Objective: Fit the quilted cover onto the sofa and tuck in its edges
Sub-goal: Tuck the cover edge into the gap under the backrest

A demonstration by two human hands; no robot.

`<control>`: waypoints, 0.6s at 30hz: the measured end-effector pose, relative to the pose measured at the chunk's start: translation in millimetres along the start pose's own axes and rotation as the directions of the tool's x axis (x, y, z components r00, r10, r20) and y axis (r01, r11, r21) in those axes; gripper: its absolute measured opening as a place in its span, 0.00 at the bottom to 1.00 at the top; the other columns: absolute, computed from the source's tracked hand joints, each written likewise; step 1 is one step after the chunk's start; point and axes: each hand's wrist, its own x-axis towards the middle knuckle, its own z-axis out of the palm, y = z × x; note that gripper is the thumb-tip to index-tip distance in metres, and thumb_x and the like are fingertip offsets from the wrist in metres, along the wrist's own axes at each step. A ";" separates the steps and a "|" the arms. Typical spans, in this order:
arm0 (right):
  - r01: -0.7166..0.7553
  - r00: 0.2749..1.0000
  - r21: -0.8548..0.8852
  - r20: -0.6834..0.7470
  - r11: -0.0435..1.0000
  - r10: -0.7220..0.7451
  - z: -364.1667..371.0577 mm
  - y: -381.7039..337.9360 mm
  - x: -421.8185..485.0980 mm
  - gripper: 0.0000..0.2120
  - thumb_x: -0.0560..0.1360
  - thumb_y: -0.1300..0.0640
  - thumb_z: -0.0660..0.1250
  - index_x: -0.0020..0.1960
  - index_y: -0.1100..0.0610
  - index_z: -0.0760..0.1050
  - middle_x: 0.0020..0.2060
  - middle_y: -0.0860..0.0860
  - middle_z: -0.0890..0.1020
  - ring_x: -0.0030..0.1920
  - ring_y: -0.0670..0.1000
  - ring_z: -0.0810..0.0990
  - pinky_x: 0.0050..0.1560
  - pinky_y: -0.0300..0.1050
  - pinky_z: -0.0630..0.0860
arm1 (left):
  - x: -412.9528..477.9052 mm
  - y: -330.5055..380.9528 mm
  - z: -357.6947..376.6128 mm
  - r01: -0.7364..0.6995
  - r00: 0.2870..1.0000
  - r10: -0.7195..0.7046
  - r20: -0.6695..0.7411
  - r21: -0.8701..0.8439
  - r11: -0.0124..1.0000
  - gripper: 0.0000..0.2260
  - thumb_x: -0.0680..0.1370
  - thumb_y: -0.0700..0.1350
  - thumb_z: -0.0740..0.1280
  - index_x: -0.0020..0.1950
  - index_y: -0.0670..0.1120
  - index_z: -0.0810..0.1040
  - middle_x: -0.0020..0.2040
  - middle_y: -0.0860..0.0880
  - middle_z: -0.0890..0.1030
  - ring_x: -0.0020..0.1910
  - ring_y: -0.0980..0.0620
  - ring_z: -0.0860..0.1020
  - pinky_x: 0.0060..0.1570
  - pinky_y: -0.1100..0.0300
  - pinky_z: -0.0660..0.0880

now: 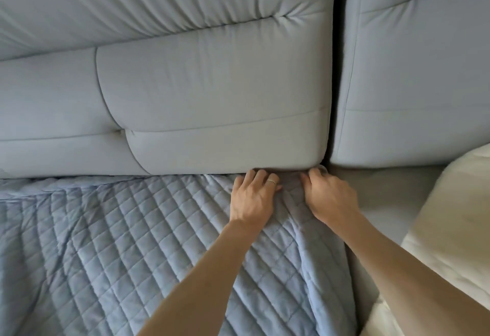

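Blue diamond-quilted fabric cover [119,242] lies rumpled over the seat of the pale blue-grey upholstered sofa [212,83], back edge at the crease under the back cushion. Left hand [253,200]: fingers fairly straight, pressing cover toward the crease. Right hand [330,199]: curled at the cover's corner; pinching or only pushing, cannot tell. Risk: shoving at the corner may drag slack diagonally and pull the edge out farther left. Fingertips blurred, partly hidden; tuck depth unseen; cream padded item [456,216] cut off at right.
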 end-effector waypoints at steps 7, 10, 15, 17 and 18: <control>0.094 0.995 0.116 -0.022 0.989 -0.092 -1.5 31.5 13.3 0.14 0.80 0.47 0.58 0.49 0.56 0.74 0.38 0.59 0.83 0.40 0.65 0.82 0.34 0.50 0.65 | 12.1 21.6 10.5 -0.020 0.998 0.016 -0.053 -0.077 0.997 0.04 0.77 0.33 0.67 0.43 0.35 0.77 0.40 0.39 0.77 0.39 0.39 0.75 0.40 0.46 0.74; 0.150 0.987 0.092 -0.079 0.984 -0.143 -3.0 49.0 12.4 0.12 0.77 0.49 0.65 0.41 0.56 0.74 0.29 0.57 0.80 0.29 0.64 0.79 0.28 0.48 0.64 | 14.9 37.1 23.3 -0.049 0.997 0.044 -0.063 -0.097 0.994 0.04 0.77 0.32 0.65 0.42 0.35 0.76 0.40 0.39 0.75 0.38 0.40 0.73 0.39 0.46 0.73; -0.015 0.990 0.049 -0.138 0.999 0.022 9.0 28.1 14.0 0.10 0.79 0.51 0.65 0.47 0.58 0.78 0.32 0.57 0.81 0.30 0.64 0.81 0.30 0.46 0.62 | 20.1 27.5 35.6 -0.043 0.997 0.038 -0.060 -0.071 0.997 0.03 0.78 0.34 0.66 0.45 0.37 0.78 0.43 0.40 0.77 0.41 0.40 0.74 0.39 0.47 0.75; -0.105 0.994 0.023 0.000 0.994 0.105 2.9 20.6 5.3 0.15 0.82 0.48 0.55 0.53 0.58 0.74 0.41 0.57 0.83 0.41 0.63 0.83 0.34 0.48 0.67 | 13.9 31.7 26.9 -0.027 1.000 0.027 -0.014 -0.037 0.999 0.02 0.77 0.35 0.68 0.47 0.39 0.80 0.44 0.41 0.78 0.43 0.40 0.76 0.40 0.47 0.75; -0.124 0.992 0.049 0.010 0.991 0.123 -4.8 17.8 2.7 0.16 0.83 0.47 0.53 0.56 0.58 0.72 0.45 0.57 0.83 0.45 0.63 0.83 0.36 0.50 0.70 | 10.4 33.7 18.4 -0.018 1.000 0.019 0.021 -0.024 1.000 0.03 0.77 0.36 0.68 0.48 0.40 0.81 0.45 0.43 0.79 0.44 0.40 0.76 0.42 0.47 0.75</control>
